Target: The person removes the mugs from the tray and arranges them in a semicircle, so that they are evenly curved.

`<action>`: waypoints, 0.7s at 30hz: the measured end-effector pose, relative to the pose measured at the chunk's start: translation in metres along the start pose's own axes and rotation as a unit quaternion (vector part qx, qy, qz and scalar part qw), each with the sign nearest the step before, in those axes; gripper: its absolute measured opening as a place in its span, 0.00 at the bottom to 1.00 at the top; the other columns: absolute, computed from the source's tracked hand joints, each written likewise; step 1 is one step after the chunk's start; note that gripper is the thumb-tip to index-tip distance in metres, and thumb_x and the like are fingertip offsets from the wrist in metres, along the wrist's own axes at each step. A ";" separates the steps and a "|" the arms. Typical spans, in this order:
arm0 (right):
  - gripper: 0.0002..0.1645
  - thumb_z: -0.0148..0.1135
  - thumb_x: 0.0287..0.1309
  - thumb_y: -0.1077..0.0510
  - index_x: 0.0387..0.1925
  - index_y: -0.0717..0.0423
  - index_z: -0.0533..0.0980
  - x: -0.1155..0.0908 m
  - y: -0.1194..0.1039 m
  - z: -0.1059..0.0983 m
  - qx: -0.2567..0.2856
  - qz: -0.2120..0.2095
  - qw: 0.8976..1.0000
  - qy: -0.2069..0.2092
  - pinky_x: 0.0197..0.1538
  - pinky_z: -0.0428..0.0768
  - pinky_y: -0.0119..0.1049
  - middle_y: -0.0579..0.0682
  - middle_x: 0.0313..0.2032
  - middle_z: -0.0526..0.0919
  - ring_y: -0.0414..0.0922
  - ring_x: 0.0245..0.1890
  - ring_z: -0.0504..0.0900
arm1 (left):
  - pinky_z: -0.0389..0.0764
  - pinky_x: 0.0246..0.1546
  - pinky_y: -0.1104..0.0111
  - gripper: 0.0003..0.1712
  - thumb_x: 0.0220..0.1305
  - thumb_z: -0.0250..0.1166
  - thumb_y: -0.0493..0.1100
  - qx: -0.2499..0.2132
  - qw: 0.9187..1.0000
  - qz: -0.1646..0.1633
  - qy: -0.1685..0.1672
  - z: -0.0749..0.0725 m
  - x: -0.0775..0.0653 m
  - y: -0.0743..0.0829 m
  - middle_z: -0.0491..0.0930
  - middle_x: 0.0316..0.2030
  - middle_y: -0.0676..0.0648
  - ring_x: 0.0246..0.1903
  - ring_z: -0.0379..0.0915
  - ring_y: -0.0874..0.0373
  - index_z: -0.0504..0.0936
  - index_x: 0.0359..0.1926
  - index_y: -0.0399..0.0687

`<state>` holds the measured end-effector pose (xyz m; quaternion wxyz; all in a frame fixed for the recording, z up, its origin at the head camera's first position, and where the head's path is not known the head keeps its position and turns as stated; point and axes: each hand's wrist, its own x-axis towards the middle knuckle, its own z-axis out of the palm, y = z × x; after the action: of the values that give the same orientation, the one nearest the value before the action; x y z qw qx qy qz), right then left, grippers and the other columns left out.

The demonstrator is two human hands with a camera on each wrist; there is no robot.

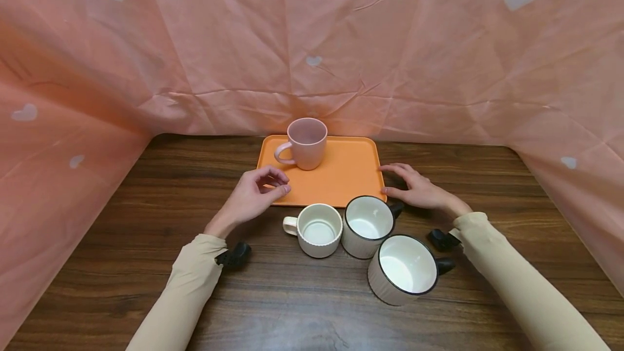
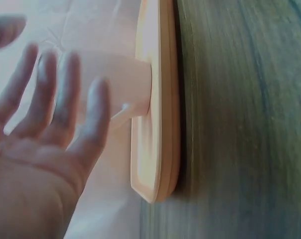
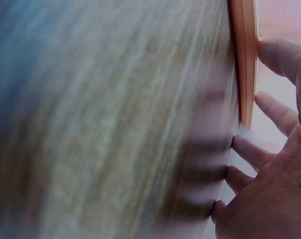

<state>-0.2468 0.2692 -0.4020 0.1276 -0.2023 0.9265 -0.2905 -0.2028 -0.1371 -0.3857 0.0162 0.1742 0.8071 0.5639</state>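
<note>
A pink mug stands upright on the left part of an orange tray, its handle toward the left. My left hand hovers by the tray's front left corner with loosely bent fingers and nothing in them. In the left wrist view, the spread fingers overlap the pink mug. On the other side, my right hand has its thumb and a fingertip at the tray's right edge. The right wrist view shows those fingertips against the orange rim, while the other fingers reach down toward the wood.
In front of the tray stand a small cream cup and two ribbed mugs with black rims, a rear one and a nearer one. All are on a dark wooden table. Pink cloth encloses the back and sides.
</note>
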 end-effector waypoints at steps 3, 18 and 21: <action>0.36 0.61 0.71 0.47 0.75 0.49 0.63 0.000 0.000 0.000 0.000 -0.001 1.000 0.000 0.65 0.47 0.83 0.66 0.76 0.56 0.70 0.74 0.55 | 0.83 0.43 0.73 0.12 0.65 0.72 0.40 -0.002 0.998 0.000 0.061 0.000 0.006 0.000 0.84 0.43 0.42 0.44 0.80 0.54 0.83 0.46 0.38; 0.36 0.61 0.71 0.48 0.75 0.51 0.63 -0.002 -0.001 0.000 -0.004 -0.004 1.000 0.001 0.65 0.49 0.82 0.66 0.75 0.57 0.69 0.75 0.55 | 0.83 0.47 0.67 0.16 0.66 0.71 0.42 0.013 0.985 0.005 0.174 0.004 0.039 -0.006 0.81 0.49 0.41 0.52 0.80 0.48 0.81 0.51 0.40; 0.36 0.61 0.71 0.48 0.75 0.50 0.63 -0.002 -0.001 0.000 -0.004 -0.005 1.000 0.002 0.65 0.49 0.82 0.66 0.75 0.57 0.69 0.75 0.56 | 0.81 0.47 0.63 0.16 0.65 0.71 0.43 0.021 0.983 0.003 0.184 0.006 0.043 -0.006 0.79 0.50 0.41 0.51 0.79 0.46 0.82 0.50 0.42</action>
<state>-0.2448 0.2689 -0.4012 0.1231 -0.2071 0.9269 -0.2876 -0.2435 -0.1206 -0.3864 -0.1384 0.0699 0.8076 0.5690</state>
